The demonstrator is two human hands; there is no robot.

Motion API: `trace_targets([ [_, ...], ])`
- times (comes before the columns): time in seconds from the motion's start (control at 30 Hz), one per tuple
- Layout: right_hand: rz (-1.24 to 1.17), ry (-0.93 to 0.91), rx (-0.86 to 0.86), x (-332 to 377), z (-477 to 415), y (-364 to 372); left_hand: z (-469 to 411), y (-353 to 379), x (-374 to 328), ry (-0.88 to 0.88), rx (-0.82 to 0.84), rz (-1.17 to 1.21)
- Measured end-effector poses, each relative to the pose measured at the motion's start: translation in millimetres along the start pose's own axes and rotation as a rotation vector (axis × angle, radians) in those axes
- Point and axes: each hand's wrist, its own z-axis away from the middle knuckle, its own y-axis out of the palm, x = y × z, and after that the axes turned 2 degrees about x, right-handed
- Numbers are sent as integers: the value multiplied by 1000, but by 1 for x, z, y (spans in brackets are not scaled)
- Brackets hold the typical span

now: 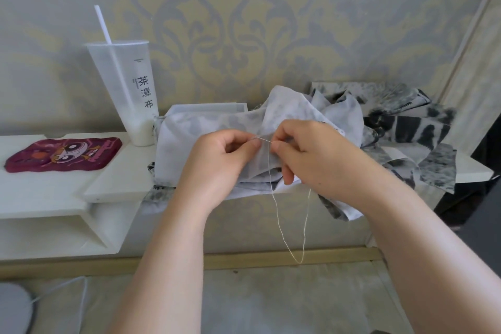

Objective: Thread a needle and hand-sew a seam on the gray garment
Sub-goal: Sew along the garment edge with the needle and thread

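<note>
The gray garment (206, 127) lies bunched on the white counter (122, 173). The left hand (222, 163) pinches 1 fold of it. The right hand (314, 154) pinches the needle (261, 140) (fingers clamped on both). The thread (299, 262) loops toward 6 o'clock. A cup (130, 95) stands at 10 o'clock.

**Counting everything in view**

Two hands are working at the middle, a left hand (217, 160) and a right hand (311, 154). One needle (261, 139) is showing between them, and one thread (279, 222) is hanging looped. One gray garment (206, 122) is lying there. Far left, one cup (130, 89) is standing with one straw (103, 24), and one maroon pad (65, 154) is lying nearer.
</note>
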Motion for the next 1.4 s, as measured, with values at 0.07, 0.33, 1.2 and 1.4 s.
trace_targets([
  [0.07, 11, 16, 6, -2, 1, -2, 0, 0, 0, -4, -4, -3],
  [0.33, 45, 43, 6, -3, 0, -4, 0, 1, -1, -25, -25, -17],
  [1.2, -294, -63, -68, 6, 2, -14, 1, 8, -9, 65, -201, 176],
  [1.4, -339, -148, 105, 7, 9, -24, 1, 8, -10, 42, -188, 241],
])
